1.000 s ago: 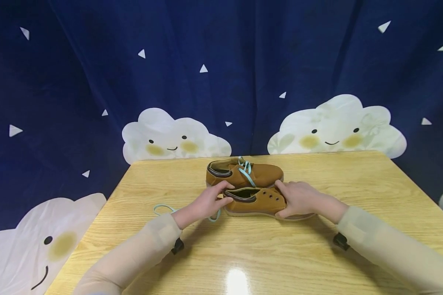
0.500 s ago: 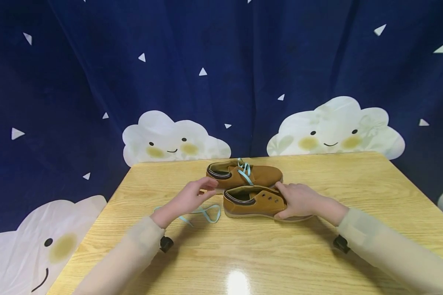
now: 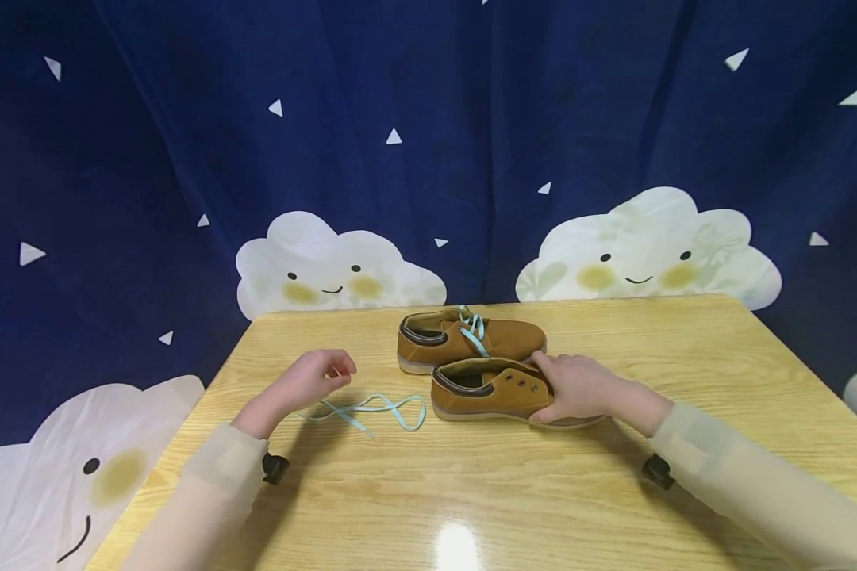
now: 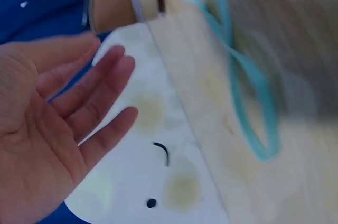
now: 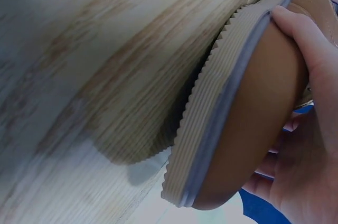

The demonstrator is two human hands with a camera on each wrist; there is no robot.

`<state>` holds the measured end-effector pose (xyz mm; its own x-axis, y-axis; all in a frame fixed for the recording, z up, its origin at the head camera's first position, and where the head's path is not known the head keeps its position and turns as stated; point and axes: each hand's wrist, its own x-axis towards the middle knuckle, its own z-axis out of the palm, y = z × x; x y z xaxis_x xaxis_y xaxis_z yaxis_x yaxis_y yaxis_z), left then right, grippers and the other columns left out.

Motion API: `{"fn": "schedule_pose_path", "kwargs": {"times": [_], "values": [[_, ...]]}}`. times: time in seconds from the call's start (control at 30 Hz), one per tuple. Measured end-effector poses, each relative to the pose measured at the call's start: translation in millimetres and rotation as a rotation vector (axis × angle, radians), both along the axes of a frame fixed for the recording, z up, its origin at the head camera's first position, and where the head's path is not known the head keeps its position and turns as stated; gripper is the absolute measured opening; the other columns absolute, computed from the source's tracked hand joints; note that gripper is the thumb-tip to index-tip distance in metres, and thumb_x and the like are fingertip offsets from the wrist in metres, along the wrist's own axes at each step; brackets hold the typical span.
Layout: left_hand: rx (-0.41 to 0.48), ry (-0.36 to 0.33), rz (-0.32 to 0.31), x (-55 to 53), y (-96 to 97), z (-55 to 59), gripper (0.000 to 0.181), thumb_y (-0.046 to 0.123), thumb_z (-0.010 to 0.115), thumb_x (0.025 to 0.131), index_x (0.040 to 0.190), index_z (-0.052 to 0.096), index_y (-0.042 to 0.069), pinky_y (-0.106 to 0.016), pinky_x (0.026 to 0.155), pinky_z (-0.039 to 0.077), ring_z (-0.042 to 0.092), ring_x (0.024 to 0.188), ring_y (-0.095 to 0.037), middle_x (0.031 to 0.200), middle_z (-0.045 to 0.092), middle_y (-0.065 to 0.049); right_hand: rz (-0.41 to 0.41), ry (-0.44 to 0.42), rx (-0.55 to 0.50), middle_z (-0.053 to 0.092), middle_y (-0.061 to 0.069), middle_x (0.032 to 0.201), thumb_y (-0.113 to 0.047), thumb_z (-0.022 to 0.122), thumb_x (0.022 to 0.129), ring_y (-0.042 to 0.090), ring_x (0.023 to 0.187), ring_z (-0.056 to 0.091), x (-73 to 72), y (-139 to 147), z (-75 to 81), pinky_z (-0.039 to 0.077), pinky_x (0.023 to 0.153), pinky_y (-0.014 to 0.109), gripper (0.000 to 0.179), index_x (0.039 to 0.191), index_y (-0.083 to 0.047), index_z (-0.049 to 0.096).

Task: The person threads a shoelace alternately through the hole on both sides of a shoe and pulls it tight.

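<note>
My right hand grips the front part of the nearer brown shoe, thumb on the near side and fingers over the far side. This shoe has bare eyelets; its toe is partly hidden by the hand. In the right wrist view the thumb presses by the ribbed pale sole. My left hand holds nothing, its fingers loosely bent above the table. Below and to its right, a loose light-blue shoelace lies in loops. In the left wrist view the palm shows bare.
Just behind the nearer shoe sits a second brown shoe, laced in light blue. Both toes point right. The wooden table ends at the back against a dark blue curtain with smiling clouds.
My left hand has let go of the nearer shoe's heel and moved left, over the shoelace, uncovering its loops. The right hand has kept its grip on the shoe.
</note>
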<state>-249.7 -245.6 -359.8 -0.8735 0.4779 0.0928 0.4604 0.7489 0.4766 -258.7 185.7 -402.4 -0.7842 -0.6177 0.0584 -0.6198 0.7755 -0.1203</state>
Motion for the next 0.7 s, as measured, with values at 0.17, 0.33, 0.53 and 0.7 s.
{"fn": "schedule_pose_path", "kwargs": {"times": [0.17,0.33,0.53,0.7], "values": [[0.027,-0.080,-0.139,9.8,-5.2,-13.1,0.011,0.000,0.075,0.081,0.089,0.069,0.005,-0.031,0.070,0.049,0.061,0.075,-0.013,0.083,0.067,-0.001,0.003,-0.004,0.000,0.059,0.003,0.084,-0.062,0.077,0.069,0.024,0.075,0.061,0.7,0.0,1.5,0.049,0.065,0.043,0.081,0.117,-0.004,0.045],[0.011,-0.110,-0.190,23.8,5.5,-25.1,0.017,0.000,0.079,0.076,0.089,0.070,0.006,-0.025,0.066,0.049,0.059,0.071,-0.008,0.083,0.067,-0.002,0.004,-0.009,-0.005,0.062,0.005,0.089,-0.061,0.078,0.069,0.026,0.079,0.063,1.0,-0.7,1.3,0.050,0.067,0.044,0.082,0.120,-0.005,0.045],[-0.094,-0.097,-0.141,33.4,11.8,-35.4,0.021,-0.001,0.080,0.074,0.089,0.070,0.009,-0.025,0.065,0.046,0.056,0.071,-0.010,0.079,0.062,0.004,-0.008,-0.020,-0.009,0.063,0.006,0.091,-0.061,0.078,0.070,0.027,0.082,0.063,2.1,-1.2,1.3,0.050,0.070,0.045,0.081,0.122,-0.007,0.045],[-0.124,-0.075,-0.107,34.1,11.5,-40.1,0.018,-0.002,0.079,0.074,0.082,0.069,0.011,-0.026,0.065,0.045,0.052,0.069,-0.008,0.074,0.058,0.007,-0.010,-0.007,-0.017,0.062,0.006,0.090,-0.060,0.078,0.069,0.027,0.082,0.063,2.8,-0.4,2.4,0.050,0.070,0.045,0.081,0.120,-0.007,0.045]]}}
